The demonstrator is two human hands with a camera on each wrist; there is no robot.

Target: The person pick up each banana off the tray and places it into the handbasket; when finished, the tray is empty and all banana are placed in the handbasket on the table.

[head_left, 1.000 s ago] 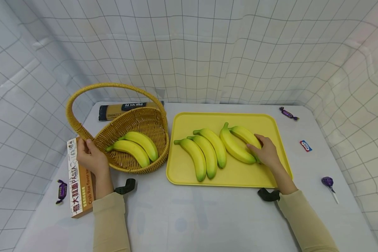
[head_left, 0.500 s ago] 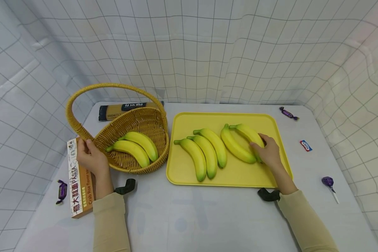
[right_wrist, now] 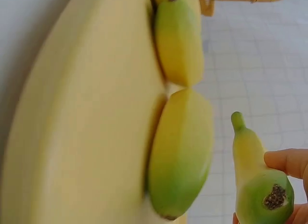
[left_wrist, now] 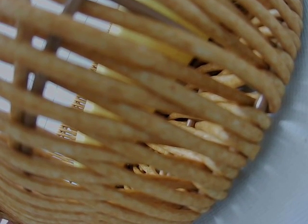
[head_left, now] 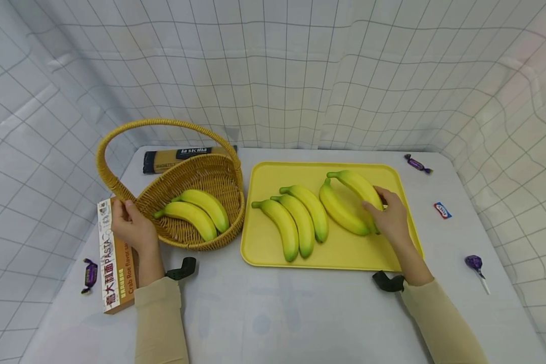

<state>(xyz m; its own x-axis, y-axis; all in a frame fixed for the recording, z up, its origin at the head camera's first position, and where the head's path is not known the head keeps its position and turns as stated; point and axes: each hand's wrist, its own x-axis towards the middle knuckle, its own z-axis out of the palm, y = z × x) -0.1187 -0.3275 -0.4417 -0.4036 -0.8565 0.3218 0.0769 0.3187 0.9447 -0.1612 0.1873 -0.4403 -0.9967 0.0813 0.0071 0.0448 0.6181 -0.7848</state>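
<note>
1. Grey-white tabletop [head_left: 273,313]: everything sits on it. The tray is my landmark.
2. Flat yellow plastic tray [head_left: 273,174], right of centre. Four yellow-green bananas lie on it; a fifth is in my right hand.
3. Woven wicker basket with hoop handle [head_left: 209,174], just left of the tray, rim about touching it. Two yellow bananas [head_left: 195,210] inside. The left wrist view shows only weave [left_wrist: 144,113].
4. Orange-and-white pasta box [head_left: 114,258], far left of the tray, past the basket. Dark spaghetti pack [head_left: 182,156] behind the basket.
5. Row of three bananas [head_left: 296,222] on the tray's left half; a fourth [head_left: 341,210] right of them.
6. Held curved yellow banana with green ends [head_left: 357,187]: over the tray's right part, stem end tipped up off the surface. Seen end-on in the right wrist view [right_wrist: 260,185].
7. Right hand [head_left: 391,217]: fingers wrapped round that banana's near end.
8. Left hand [head_left: 129,225]: left of the basket, fingers curled round the handle base.
9. Small stuff: purple lollipop [head_left: 475,265], wrapped sweets [head_left: 441,210] right of the tray, purple sweet [head_left: 89,275] far left.
</note>
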